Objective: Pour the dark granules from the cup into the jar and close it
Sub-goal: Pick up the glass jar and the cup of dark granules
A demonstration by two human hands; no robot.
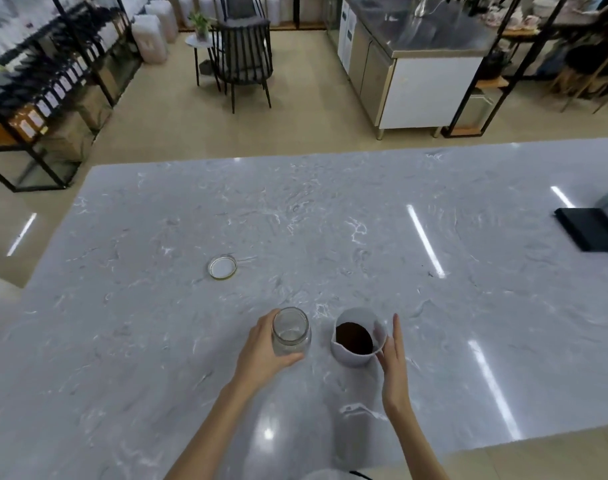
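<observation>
An empty clear glass jar (pixel 291 331) stands upright and uncapped on the grey marble table (pixel 330 220), near its front edge. My left hand (pixel 261 344) is wrapped around the jar's left side. Just right of the jar sits a white cup (pixel 358 337) with a pouring lip, holding dark granules (pixel 353 338). My right hand (pixel 394 355) is at the cup's right side, fingers straight and touching or nearly touching its wall, not closed around it. The jar's lid (pixel 222 267) lies upside down on the table, farther back and to the left.
A black flat device (pixel 590 233) lies at the table's right edge with a blurred object behind it. Beyond the table are a dark chair (pixel 241 57), a steel counter (pixel 416 64) and stocked shelves (pixel 42 81) on the left.
</observation>
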